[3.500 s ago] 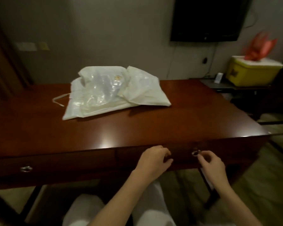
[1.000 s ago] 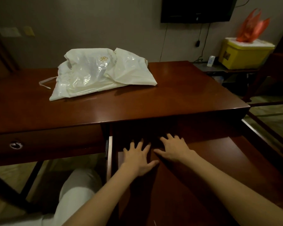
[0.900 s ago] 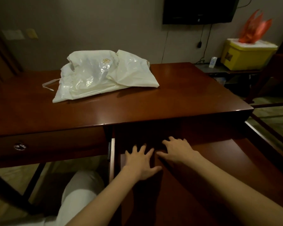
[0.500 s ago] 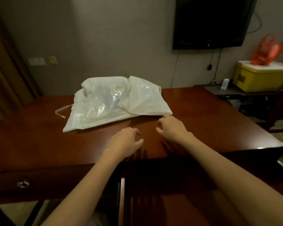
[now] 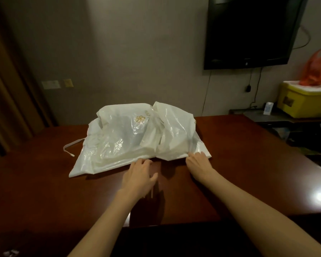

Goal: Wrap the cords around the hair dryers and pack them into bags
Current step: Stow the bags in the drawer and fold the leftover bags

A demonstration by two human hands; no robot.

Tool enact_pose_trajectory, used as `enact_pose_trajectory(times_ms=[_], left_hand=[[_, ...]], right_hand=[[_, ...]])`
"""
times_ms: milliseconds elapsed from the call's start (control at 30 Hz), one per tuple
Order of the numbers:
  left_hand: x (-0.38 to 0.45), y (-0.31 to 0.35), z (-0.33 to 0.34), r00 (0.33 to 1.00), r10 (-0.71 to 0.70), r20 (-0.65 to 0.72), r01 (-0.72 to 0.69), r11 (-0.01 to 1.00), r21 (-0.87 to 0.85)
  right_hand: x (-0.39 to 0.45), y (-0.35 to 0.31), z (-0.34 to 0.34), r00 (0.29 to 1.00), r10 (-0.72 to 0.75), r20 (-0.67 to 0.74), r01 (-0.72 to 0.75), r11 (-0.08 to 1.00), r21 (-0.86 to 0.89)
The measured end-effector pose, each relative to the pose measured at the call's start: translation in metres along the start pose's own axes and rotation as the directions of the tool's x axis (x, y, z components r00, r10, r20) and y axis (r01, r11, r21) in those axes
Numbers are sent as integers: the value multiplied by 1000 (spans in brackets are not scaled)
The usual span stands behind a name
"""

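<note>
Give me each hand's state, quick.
Left hand: open, fingers reaching the near edge of the white plastic bags.
Right hand: open, fingertips touching the bags' near right corner.

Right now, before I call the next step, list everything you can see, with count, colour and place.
plastic bags: a pile, count unclear, white, middle of the desk
drawstring: one, white, trailing left of the pile
desk: one, red-brown wood, foreground
television: one, black, on the wall upper right
yellow box: one, white lid, side table far right
orange bag: one, on top of the box
drawer knob: one, metal, bottom left
hair dryers: none visible
left hand: fingers at the pile's near edge
right hand: touching the pile's right corner
</note>
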State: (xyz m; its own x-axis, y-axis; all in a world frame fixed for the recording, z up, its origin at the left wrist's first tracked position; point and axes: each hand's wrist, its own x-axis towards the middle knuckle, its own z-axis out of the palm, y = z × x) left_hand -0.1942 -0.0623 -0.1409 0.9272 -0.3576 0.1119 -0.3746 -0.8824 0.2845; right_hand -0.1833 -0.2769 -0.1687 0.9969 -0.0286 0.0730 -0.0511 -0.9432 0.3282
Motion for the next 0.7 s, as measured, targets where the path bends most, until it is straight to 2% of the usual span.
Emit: enact_pose_trajectory(times_ms=[100, 200, 267, 333, 433, 500, 567, 633, 700], left_hand=[[-4, 13, -3, 997, 19, -69, -23, 997, -69], [-15, 38, -10, 979, 46, -197, -66, 993, -95], [-24, 56, -17, 955, 64, -291, -96, 991, -98], [-34, 72, -20, 945, 111, -308, -141, 987, -75], [-48, 94, -14, 978, 172, -115, -173, 985, 4], [-56, 103, -2, 987, 144, 78, -146, 989, 17], [-60, 103, 11, 975, 91, 204, -93, 996, 1], [-60, 95, 19, 964, 56, 262, -35, 996, -83], [-58, 84, 19, 967, 54, 248, 7, 971, -238]], right_hand=[[-26, 3, -6, 996, -75, -39, 74, 997, -32], [-64, 6, -14, 986, -151, -73, 147, 987, -56], [-97, 7, -20, 979, -193, -67, 191, 981, -31], [-133, 8, -27, 970, -239, -42, 239, 971, -4], [-187, 8, -34, 967, -254, -24, 255, 965, 58], [-218, 7, -38, 963, -267, -43, 271, 953, 135], [-238, 9, -46, 956, -284, -70, 292, 925, 242], [-240, 16, -53, 965, -251, -76, 260, 882, 394], [-225, 28, -57, 993, -88, -79, 118, 776, 620]])
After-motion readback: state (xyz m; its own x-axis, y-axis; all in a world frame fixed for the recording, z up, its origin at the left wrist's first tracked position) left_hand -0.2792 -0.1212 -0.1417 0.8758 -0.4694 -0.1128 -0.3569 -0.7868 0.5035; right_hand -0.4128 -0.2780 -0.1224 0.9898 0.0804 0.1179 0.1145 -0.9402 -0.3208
